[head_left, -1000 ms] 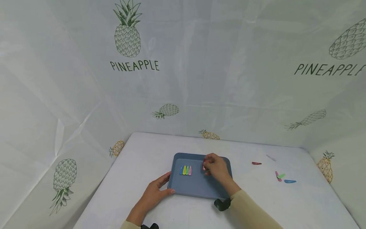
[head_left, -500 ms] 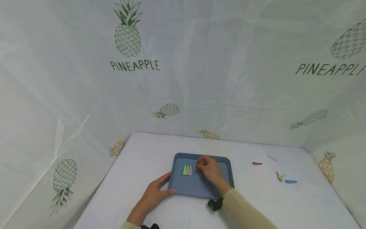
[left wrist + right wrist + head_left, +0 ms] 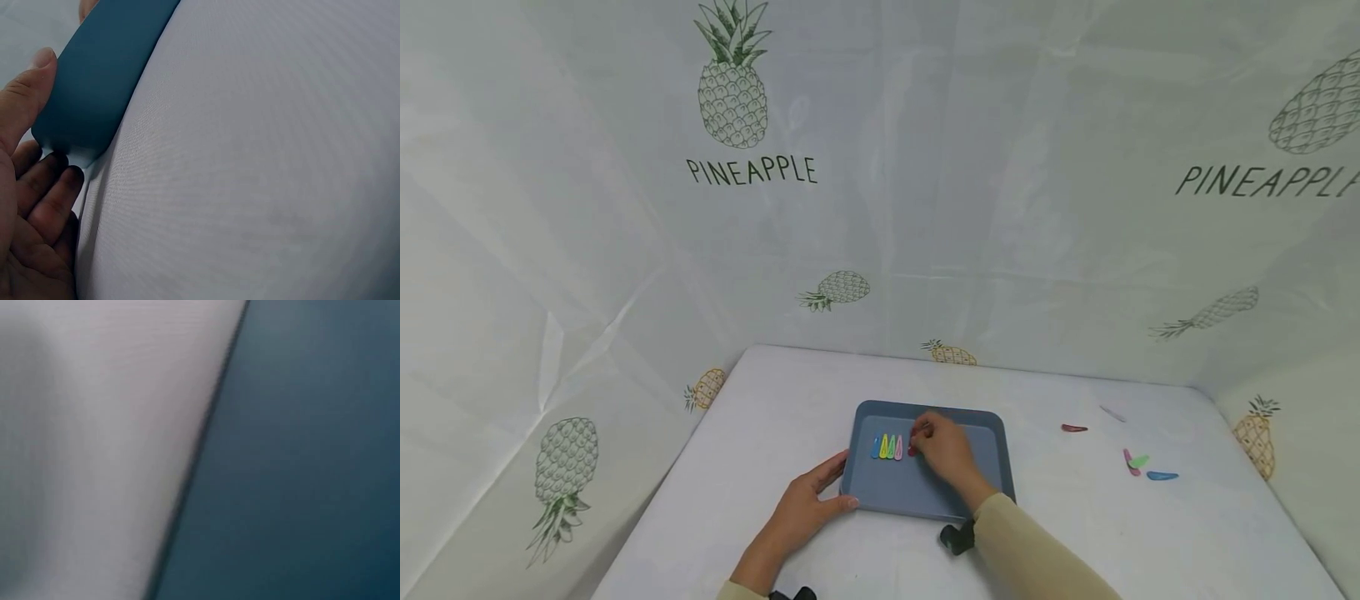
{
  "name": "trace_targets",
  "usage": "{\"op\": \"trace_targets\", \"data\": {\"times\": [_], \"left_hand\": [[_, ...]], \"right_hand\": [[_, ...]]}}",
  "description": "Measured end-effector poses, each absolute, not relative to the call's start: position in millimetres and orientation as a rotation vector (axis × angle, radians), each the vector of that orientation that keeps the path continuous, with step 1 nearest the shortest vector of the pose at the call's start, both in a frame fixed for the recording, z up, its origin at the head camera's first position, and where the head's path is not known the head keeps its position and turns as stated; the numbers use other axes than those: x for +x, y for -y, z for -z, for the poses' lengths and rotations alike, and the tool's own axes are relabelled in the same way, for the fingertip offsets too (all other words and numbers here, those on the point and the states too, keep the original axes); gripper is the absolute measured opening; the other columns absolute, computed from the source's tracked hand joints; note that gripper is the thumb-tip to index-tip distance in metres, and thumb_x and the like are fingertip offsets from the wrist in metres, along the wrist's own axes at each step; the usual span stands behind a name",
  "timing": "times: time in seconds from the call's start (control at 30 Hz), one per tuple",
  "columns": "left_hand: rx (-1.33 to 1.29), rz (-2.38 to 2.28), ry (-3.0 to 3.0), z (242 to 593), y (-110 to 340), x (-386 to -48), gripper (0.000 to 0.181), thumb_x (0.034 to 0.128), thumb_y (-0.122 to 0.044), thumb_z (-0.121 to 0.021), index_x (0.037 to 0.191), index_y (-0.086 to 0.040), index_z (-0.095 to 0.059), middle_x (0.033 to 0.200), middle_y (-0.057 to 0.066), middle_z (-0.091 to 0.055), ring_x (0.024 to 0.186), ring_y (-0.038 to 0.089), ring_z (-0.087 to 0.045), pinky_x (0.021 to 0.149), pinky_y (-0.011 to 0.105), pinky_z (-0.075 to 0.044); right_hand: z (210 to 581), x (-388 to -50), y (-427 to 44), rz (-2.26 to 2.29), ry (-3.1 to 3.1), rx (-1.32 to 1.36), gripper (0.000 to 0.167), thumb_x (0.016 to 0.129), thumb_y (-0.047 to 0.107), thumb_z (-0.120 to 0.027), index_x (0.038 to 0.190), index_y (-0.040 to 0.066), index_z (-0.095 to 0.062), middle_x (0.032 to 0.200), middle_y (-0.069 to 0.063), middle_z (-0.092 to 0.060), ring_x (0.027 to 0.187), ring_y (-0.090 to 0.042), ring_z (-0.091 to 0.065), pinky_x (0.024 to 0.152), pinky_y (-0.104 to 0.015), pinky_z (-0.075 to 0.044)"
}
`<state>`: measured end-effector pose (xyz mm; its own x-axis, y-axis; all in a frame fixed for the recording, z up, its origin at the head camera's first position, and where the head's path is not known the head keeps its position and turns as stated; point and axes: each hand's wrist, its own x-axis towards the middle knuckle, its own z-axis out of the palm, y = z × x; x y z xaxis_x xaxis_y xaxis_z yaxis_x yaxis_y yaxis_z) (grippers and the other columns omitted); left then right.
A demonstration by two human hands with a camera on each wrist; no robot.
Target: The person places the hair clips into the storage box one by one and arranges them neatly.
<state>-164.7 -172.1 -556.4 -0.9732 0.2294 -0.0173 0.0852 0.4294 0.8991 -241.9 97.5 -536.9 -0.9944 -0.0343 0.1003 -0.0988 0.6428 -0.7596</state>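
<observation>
A blue-grey tray [image 3: 910,492] lies on the white table. In it several hair clips stand in a row: a blue clip [image 3: 876,447], a yellow clip [image 3: 883,447], a green clip [image 3: 891,447] and a pink clip [image 3: 898,448]. Just right of the pink one, my right hand [image 3: 946,450] pinches a red clip [image 3: 912,448], partly hidden by the fingers. My left hand [image 3: 801,510] rests at the tray's left edge, thumb on the near left corner. The left wrist view shows the left hand [image 3: 37,187] with thumb and fingers around the tray's corner [image 3: 94,87].
Right of the tray, on the table [image 3: 1037,517], lie a dark red clip [image 3: 1074,428], a pale clip [image 3: 1112,413], a pink clip [image 3: 1127,457] crossed by a green clip [image 3: 1138,461], and a blue clip [image 3: 1162,476]. A pineapple-print sheet [image 3: 955,250] hangs behind.
My right hand has moved left over the tray with the red clip, which is now close beside the pink one. The left hand has stayed at the tray's edge.
</observation>
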Motion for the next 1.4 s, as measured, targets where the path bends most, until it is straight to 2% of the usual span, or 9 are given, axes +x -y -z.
{"op": "trace_targets", "data": {"times": [0.4, 0.9, 1.4], "left_hand": [[0.29, -1.584, -2.545, 559.3, 172.5, -165.4, 0.086, 0.0857, -0.049, -0.085, 0.158, -0.02, -0.05, 0.16, 0.004, -0.053, 0.149, 0.033, -0.05, 0.121, 0.063, -0.038], [0.275, -1.581, -2.546, 560.7, 173.1, -165.9, 0.087, 0.0838, -0.054, -0.085, 0.157, -0.023, -0.051, 0.159, 0.005, -0.055, 0.148, 0.033, -0.05, 0.121, 0.065, -0.037], [0.282, -1.584, -2.539, 558.6, 173.0, -164.6, 0.087, 0.0846, -0.05, -0.086, 0.158, -0.021, -0.051, 0.16, 0.005, -0.053, 0.149, 0.033, -0.05, 0.122, 0.063, -0.037]], "right_hand": [[541.1, -241.7, -93.7, -1.175, 2.808, 0.151, 0.007, 0.091, 0.009, -0.076, 0.094, 0.014, -0.072, 0.077, 0.006, -0.067, 0.068, -0.01, -0.058, 0.063, -0.029, -0.047], [539.4, -238.7, -91.9, -1.115, 2.834, 0.193, 0.01, 0.09, 0.01, -0.081, 0.094, 0.014, -0.074, 0.079, 0.006, -0.067, 0.07, -0.01, -0.056, 0.065, -0.03, -0.047], [539.9, -238.0, -90.4, -1.023, 2.854, 0.218, 0.01, 0.09, 0.012, -0.082, 0.1, 0.011, -0.08, 0.084, 0.003, -0.071, 0.075, -0.011, -0.059, 0.069, -0.035, -0.052]]}}
